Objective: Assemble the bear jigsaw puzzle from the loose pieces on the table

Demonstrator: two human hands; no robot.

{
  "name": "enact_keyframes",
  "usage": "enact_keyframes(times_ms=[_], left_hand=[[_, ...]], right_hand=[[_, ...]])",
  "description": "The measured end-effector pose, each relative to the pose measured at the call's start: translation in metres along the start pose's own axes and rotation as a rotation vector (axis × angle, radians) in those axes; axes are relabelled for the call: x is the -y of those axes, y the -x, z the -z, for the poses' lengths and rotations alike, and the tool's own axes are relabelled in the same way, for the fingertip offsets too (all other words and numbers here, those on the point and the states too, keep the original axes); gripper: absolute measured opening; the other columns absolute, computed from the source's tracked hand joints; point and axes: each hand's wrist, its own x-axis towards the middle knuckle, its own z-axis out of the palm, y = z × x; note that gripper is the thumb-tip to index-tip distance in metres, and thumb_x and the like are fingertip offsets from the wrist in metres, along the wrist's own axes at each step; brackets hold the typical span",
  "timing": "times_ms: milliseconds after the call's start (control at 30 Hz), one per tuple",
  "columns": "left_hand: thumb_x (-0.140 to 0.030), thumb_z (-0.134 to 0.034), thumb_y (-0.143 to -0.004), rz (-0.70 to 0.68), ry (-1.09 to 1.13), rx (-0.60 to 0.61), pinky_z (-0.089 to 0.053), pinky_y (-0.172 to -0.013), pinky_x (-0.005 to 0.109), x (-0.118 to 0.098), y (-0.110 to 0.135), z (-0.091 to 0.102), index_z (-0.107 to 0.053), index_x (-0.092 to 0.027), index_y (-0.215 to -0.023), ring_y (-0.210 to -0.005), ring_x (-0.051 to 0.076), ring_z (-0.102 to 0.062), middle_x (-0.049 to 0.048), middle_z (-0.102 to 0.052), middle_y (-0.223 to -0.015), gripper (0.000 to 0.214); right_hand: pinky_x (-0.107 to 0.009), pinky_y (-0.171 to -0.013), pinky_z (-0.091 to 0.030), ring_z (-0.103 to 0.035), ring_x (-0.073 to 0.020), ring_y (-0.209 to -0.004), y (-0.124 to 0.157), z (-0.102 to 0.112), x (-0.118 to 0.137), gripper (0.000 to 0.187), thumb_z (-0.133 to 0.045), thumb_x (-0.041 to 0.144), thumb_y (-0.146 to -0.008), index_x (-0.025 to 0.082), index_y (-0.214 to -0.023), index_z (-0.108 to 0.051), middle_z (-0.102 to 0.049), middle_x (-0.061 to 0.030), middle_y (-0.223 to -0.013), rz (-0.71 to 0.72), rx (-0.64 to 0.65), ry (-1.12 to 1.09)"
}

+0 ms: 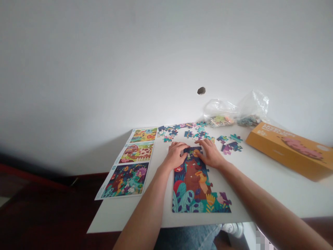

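Observation:
A partly joined jigsaw puzzle (192, 184) of a brown bear with a honey pot lies flat on the white table (260, 184) in front of me. My left hand (175, 154) is closed at its upper left corner, the thumb resting on the picture and the fingers curled at the top edge. At the upper right corner, my right hand (210, 152) bends its thumb and forefinger around the edge in the same way. What lies under the fingertips is partly hidden. Loose puzzle pieces (200, 131) are scattered just beyond both hands.
A picture sheet (149, 173) with three scenes lies left. More loose pieces (229, 143) sit right of my right hand. Two clear bags of pieces (221, 119) stand by the wall (156, 62), which has a hole (201, 90). An orange box (288, 149) lies far right.

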Motion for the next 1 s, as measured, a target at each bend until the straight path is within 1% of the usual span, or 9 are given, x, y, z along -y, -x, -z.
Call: enact_keyframes(times_ms=[67,200,267,333,400,533,633,833,1000], left_hand=[[-0.015,-0.063,-0.083,0.001,-0.010,0.003,-0.041,-0.100,0.042,0.0006,0.0002,-0.0006,-0.072,-0.028,-0.110,-0.107,0.024,-0.055,0.0025,-0.069,-0.113,0.031],[-0.017,-0.061,-0.086,0.010,-0.035,0.014,-0.042,-0.099,0.042,0.0039,0.0005,-0.0028,-0.076,-0.028,-0.102,-0.106,0.024,-0.054,0.0017,-0.069,-0.112,0.024],[-0.017,-0.061,-0.086,0.015,-0.040,0.016,-0.041,-0.100,0.043,0.0050,0.0005,-0.0035,-0.076,-0.029,-0.102,-0.106,0.024,-0.053,0.0017,-0.069,-0.113,0.025],[-0.017,-0.061,-0.086,0.018,-0.040,0.012,-0.040,-0.101,0.043,0.0055,0.0004,-0.0037,-0.076,-0.029,-0.103,-0.107,0.024,-0.053,0.0022,-0.068,-0.113,0.025],[-0.018,-0.062,-0.085,0.021,-0.042,0.010,-0.041,-0.100,0.043,0.0055,0.0004,-0.0036,-0.076,-0.029,-0.102,-0.106,0.024,-0.053,0.0026,-0.068,-0.111,0.025],[-0.015,-0.059,-0.087,0.025,-0.048,0.015,-0.043,-0.095,0.041,0.0059,0.0006,-0.0032,-0.077,-0.031,-0.100,-0.102,0.023,-0.054,0.0026,-0.068,-0.106,0.027],[-0.013,-0.058,-0.086,0.032,-0.057,0.016,-0.043,-0.096,0.042,0.0064,0.0007,-0.0032,-0.077,-0.031,-0.100,-0.102,0.024,-0.054,0.0027,-0.068,-0.106,0.030],[-0.010,-0.060,-0.084,0.045,-0.044,0.006,-0.043,-0.098,0.042,0.0074,0.0000,-0.0045,-0.074,-0.030,-0.107,-0.104,0.024,-0.054,0.0025,-0.068,-0.108,0.034],[-0.012,-0.061,-0.084,0.053,-0.054,0.013,-0.042,-0.099,0.043,0.0100,0.0002,-0.0058,-0.075,-0.030,-0.104,-0.105,0.025,-0.054,0.0024,-0.068,-0.109,0.031]], right_hand=[[-0.044,-0.094,-0.041,-0.049,-0.0285,-0.107,0.0003,0.0012,0.0024,0.043,-0.057,0.033,-0.090,0.025,-0.133,-0.057,-0.054,-0.0118,-0.115,0.012,0.008,0.012],[-0.047,-0.095,-0.039,-0.048,-0.0297,-0.111,0.0008,0.0005,0.0047,0.026,-0.052,0.040,-0.095,0.032,-0.111,-0.072,-0.052,-0.0107,-0.119,0.036,0.068,0.065],[-0.048,-0.095,-0.039,-0.047,-0.0309,-0.112,0.0009,-0.0002,0.0051,0.029,-0.053,0.040,-0.094,0.031,-0.117,-0.069,-0.052,-0.0116,-0.120,0.032,0.069,0.080],[-0.048,-0.094,-0.040,-0.047,-0.0313,-0.111,0.0010,-0.0008,0.0053,0.042,-0.055,0.040,-0.092,0.028,-0.133,-0.057,-0.052,-0.0128,-0.121,0.021,0.051,0.079],[-0.048,-0.094,-0.041,-0.047,-0.0314,-0.112,0.0012,-0.0013,0.0055,0.049,-0.055,0.040,-0.092,0.029,-0.139,-0.051,-0.051,-0.0130,-0.124,0.016,0.045,0.082],[-0.050,-0.096,-0.039,-0.044,-0.0326,-0.118,0.0022,-0.0018,0.0065,0.033,-0.051,0.041,-0.095,0.034,-0.125,-0.063,-0.049,-0.0114,-0.128,0.026,0.082,0.124],[-0.050,-0.096,-0.039,-0.044,-0.0331,-0.118,0.0026,-0.0011,0.0079,0.037,-0.052,0.041,-0.095,0.033,-0.131,-0.060,-0.048,-0.0130,-0.129,0.019,0.084,0.126],[-0.051,-0.097,-0.039,-0.043,-0.0336,-0.121,0.0024,-0.0003,0.0092,0.035,-0.049,0.039,-0.096,0.035,-0.129,-0.061,-0.047,-0.0125,-0.131,0.030,0.099,0.130],[-0.052,-0.097,-0.039,-0.042,-0.0335,-0.122,0.0028,-0.0012,0.0094,0.035,-0.047,0.039,-0.097,0.035,-0.130,-0.060,-0.045,-0.0125,-0.133,0.026,0.111,0.137]])
